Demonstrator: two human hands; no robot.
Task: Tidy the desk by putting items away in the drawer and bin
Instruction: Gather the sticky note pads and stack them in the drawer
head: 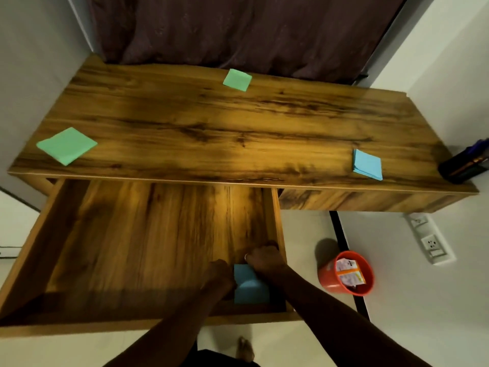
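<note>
Wooden desk [238,123], left drawer [148,234] pulled fully out. Both hands down inside its near right corner. Blue note pad in the drawer [250,286] lying flat on the drawer floor, between the two hands. Left hand [218,279] touching the pad's left edge, fingers curled downward — whether pinching the pad or only resting beside it, cannot tell, too dark and blurred. Right hand [264,262] at the pad's upper right corner, knuckles up, fingers bent under; grip likewise unclear. Ring visible on one right finger.

On the desktop: green pad at the left front [66,145], second green pad near the back edge [237,80], blue pad at the right front [367,164] — all well apart. Dark pen holder [461,168] at the far right end of the desk.

On the floor to the right of the drawer: orange bin [346,274], upright, with white-and-orange packaging [349,272] inside. Wall sockets [430,239] further right. Dark curtain [238,30] behind the desk.
</note>
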